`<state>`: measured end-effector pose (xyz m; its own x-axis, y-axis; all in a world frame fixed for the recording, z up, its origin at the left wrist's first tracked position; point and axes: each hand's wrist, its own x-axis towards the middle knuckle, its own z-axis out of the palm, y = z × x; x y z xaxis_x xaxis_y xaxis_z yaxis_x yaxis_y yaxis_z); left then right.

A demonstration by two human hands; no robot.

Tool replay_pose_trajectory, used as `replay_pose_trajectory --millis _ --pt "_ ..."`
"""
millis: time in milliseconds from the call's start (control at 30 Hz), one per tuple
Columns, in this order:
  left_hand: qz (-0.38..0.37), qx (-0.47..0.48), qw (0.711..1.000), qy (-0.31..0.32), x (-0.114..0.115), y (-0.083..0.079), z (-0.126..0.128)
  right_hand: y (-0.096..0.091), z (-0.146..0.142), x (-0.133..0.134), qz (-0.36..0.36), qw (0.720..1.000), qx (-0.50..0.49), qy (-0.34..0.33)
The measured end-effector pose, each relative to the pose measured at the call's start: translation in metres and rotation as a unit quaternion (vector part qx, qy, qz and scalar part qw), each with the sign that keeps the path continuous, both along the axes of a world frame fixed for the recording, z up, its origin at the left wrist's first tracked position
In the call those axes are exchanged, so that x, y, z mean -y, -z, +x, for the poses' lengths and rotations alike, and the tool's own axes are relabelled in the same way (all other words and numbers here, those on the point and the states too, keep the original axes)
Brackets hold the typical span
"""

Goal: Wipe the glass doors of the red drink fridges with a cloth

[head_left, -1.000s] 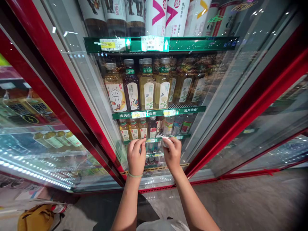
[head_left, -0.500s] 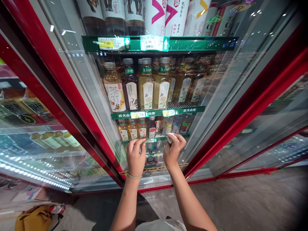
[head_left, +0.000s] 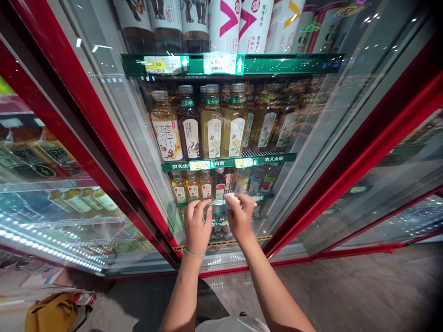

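Observation:
In front of the glass door (head_left: 223,251) of a drinks cooler, my right hand (head_left: 241,220) is closed around a crumpled white tissue (head_left: 232,200); part of it shows between the fingers and a corner sticks out on the right. My left hand (head_left: 198,223), with a thin band at the wrist, is raised beside it, the fingers loosely bent and the thumb apart from them. Nothing shows in that hand. I cannot tell whether its fingertips touch the glass. Behind the door, bottled teas (head_left: 212,124) stand on green-edged shelves (head_left: 228,163).
Red door frames (head_left: 346,161) run down both sides. Larger bottles (head_left: 224,25) fill the upper shelf above a price tag (head_left: 218,63). Another lit cooler with bottles (head_left: 74,198) is on the left. A yellow bag (head_left: 51,313) lies at lower left, near the grey floor (head_left: 346,290).
My right hand has moved left with the tissue, closer to my left hand. My left hand has hardly moved, and the view has shifted slightly.

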<state>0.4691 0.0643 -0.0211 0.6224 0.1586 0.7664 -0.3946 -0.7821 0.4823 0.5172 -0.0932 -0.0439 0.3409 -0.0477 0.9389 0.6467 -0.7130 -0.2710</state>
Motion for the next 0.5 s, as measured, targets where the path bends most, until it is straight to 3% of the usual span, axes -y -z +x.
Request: replay_pose_trajectory --millis 33,100,233,300,400,433,500 --pt "-0.001 -0.002 1.0 0.003 0.0 0.0 0.0 0.003 -0.001 0.001 -0.038 0.999 0.003 -0.004" --pt "0.0 -0.008 1.0 0.007 -0.001 0.0 0.0 0.006 -0.002 0.005 -0.034 0.999 -0.002 0.006" --pt "0.007 -0.016 1.0 0.0 0.0 0.001 -0.001 0.001 0.0 0.004 0.105 0.993 -0.023 0.04" --pt "0.007 -0.016 1.0 0.0 0.0 0.001 -0.001 -0.002 0.001 0.0 0.082 0.996 -0.021 0.036" --pt "0.009 -0.018 1.0 0.009 -0.001 0.001 -0.001 -0.003 0.0 0.0 -0.043 0.999 -0.006 0.027" --pt "0.01 -0.019 1.0 0.012 -0.001 0.001 -0.001 -0.003 0.001 0.002 -0.05 0.998 -0.006 0.034" --pt "0.012 -0.022 1.0 0.015 -0.002 0.001 -0.001 -0.005 0.001 0.003 0.018 0.998 -0.016 0.066"
